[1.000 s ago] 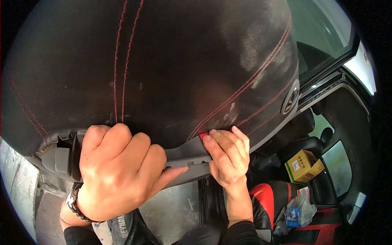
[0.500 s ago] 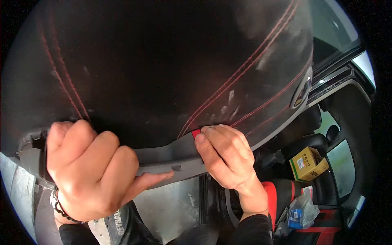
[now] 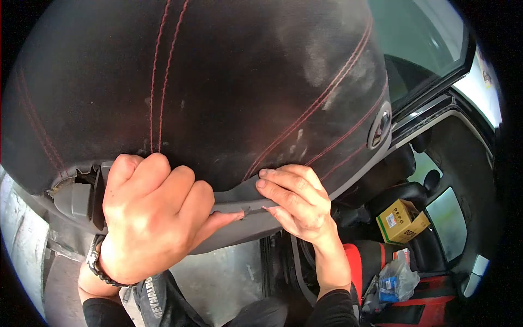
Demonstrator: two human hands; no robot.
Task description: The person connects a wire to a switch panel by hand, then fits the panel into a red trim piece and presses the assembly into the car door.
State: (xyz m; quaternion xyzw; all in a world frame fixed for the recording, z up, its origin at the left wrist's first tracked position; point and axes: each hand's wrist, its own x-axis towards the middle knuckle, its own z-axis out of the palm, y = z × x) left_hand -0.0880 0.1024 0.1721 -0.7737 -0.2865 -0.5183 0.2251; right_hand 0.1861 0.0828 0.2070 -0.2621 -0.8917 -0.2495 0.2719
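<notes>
We see the left hand (image 3: pixel 158 207) back up at the left of the trim (image 3: pixel 231 237), its fingers folded tightly over the strip and its thumb stretched right along it; fingertips hidden. A bracelet (image 3: pixel 97 264) circles that wrist. The right hand (image 3: pixel 299 201), farther right, is partly closed, pinching the trim with bent fingers on its upper lip and thumb below. The trim runs left to right along the near edge of a black panel (image 3: pixel 229 82) with red stitching. Containers, right side: we note a yellow box (image 3: pixel 400 220), one flap out, contents not visible to us; nearer, a clear bag (image 3: pixel 406 275) with a blue item (image 3: pixel 388 289) inside, on a red-and-black seat (image 3: pixel 433 297).
</notes>
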